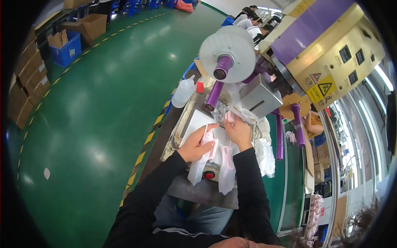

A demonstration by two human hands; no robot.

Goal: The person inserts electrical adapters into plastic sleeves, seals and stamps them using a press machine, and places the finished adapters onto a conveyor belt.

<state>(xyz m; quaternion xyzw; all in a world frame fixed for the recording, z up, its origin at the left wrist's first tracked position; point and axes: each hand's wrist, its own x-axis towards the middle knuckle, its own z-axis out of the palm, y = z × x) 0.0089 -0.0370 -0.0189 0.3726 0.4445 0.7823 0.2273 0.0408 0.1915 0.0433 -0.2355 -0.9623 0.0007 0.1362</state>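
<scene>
Translucent plastic squeeze bottle (pixel 182 92) at worktop (pixel 194 120) far-left edge, contents unclear. Our left hand (pixel 197 143) and right hand (pixel 238 130) both grip limp white-pink plastic bags (pixel 226 165).

Plastic film (pixel 237 108) hides the right hand's (pixel 239 131) fingers.

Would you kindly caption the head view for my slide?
Both hands, left and right, hold clear plastic bags under a sealing machine.

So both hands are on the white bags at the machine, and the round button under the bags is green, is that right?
Not quite. In the head view the left hand and right hand are on the white bags, but the round button under them is red, not green.
</scene>
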